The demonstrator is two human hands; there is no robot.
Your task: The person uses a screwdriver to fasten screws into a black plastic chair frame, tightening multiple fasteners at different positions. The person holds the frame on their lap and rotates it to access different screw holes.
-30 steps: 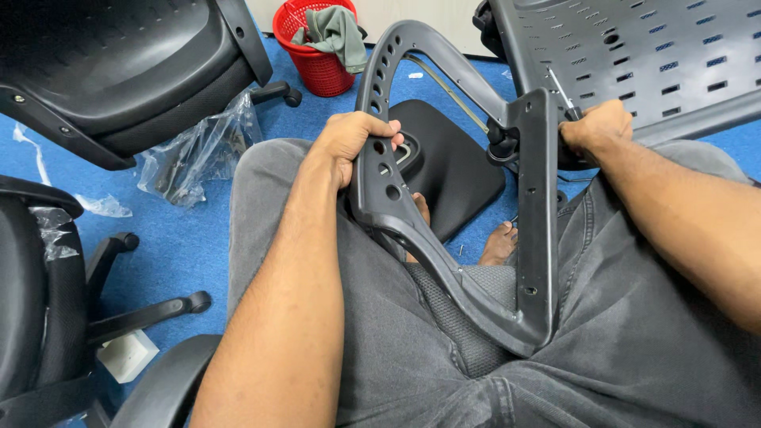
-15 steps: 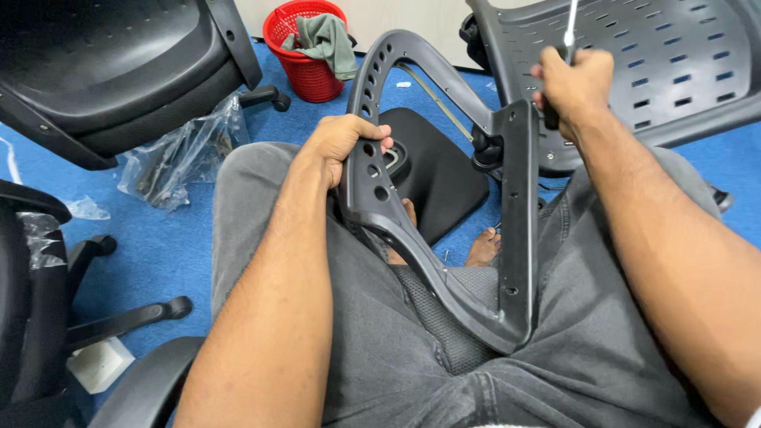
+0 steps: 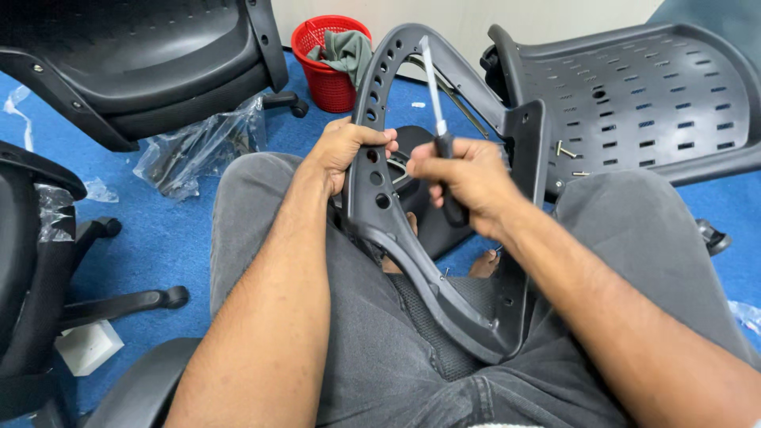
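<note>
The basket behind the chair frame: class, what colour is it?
The basket is red, seen in the head view, with grey-green cloth inside.

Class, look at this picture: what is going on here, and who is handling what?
A seated person steadies a grey perforated chair frame on their lap, the left hand gripping its curved side. The right hand holds a screwdriver, shaft pointing up. A grey perforated seat bearing loose screws, black chairs and a red basket lie around on blue carpet.

Blue carpet floor (image 3: 166,230), pale wall (image 3: 476,16); black chair seats (image 3: 135,55), red basket (image 3: 329,67), crumpled plastic wrap (image 3: 194,150).
</note>
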